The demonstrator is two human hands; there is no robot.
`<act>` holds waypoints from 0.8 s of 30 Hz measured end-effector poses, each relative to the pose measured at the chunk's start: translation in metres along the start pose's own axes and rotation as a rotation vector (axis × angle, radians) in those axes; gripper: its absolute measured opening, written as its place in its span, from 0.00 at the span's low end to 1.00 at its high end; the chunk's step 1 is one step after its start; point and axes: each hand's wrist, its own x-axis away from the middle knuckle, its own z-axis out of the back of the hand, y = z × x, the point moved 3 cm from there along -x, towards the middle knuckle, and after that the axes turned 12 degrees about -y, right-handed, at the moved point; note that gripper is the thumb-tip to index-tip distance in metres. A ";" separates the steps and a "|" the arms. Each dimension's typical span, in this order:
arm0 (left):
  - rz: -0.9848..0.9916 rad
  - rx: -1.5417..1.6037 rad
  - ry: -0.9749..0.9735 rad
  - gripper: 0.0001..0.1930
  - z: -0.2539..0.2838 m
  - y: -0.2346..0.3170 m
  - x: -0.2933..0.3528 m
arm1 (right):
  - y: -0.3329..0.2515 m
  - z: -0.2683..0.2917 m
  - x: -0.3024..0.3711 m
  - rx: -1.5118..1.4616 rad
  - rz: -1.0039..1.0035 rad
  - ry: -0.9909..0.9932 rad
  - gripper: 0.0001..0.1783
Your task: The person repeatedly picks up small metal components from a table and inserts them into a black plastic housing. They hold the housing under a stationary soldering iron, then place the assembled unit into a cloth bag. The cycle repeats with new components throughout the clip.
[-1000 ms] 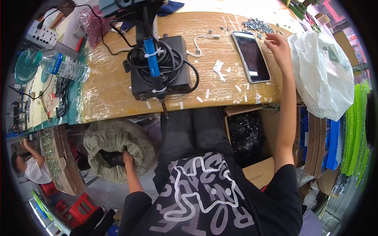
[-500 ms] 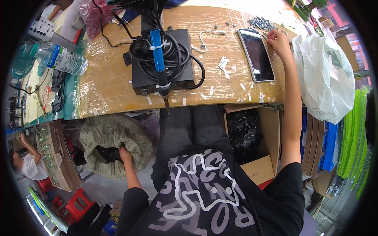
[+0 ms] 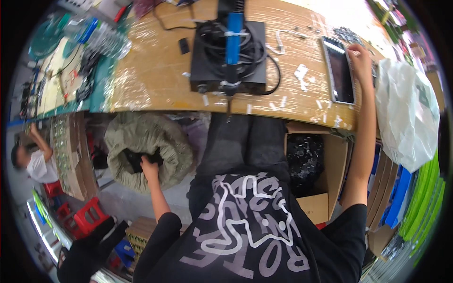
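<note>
At the lower left, my left hand (image 3: 150, 167) reaches into the mouth of a grey-green cloth sack (image 3: 177, 162). Its partly visible fingers are drawn together against the dark contents (image 3: 134, 159), and whatever they grip is hidden. On the right of the bench, my right hand (image 3: 361, 62) rests just beside a smartphone (image 3: 339, 70) with a dark screen. The fingers there are curled and pressed together; anything between them is too small to make out. A pile of small metal screws (image 3: 347, 35) lies just beyond that hand.
A soldering station (image 3: 200, 70) with coiled cables and a blue-handled iron (image 3: 233, 40) stands mid-bench. A white plastic bag (image 3: 406, 113) hangs at the right edge. Below sits a carton (image 3: 336, 165) of black parts. A water bottle (image 3: 101, 37) lies at left; another person (image 3: 40, 162) sits beyond.
The whole view has shifted, so the bench appears higher and further right. My left hand shows slightly more at the sack's mouth. My right hand stays beside the phone.
</note>
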 end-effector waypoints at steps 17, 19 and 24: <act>0.202 0.795 0.612 0.10 0.116 -0.012 0.015 | -0.050 0.047 0.117 -0.810 -0.201 0.241 0.13; 0.325 1.167 0.270 0.09 0.117 -0.001 0.018 | -0.059 0.050 0.126 -0.854 -0.174 0.254 0.14; 0.099 1.399 -0.104 0.10 0.125 0.073 0.051 | -0.077 0.045 0.137 -0.781 -0.218 0.309 0.14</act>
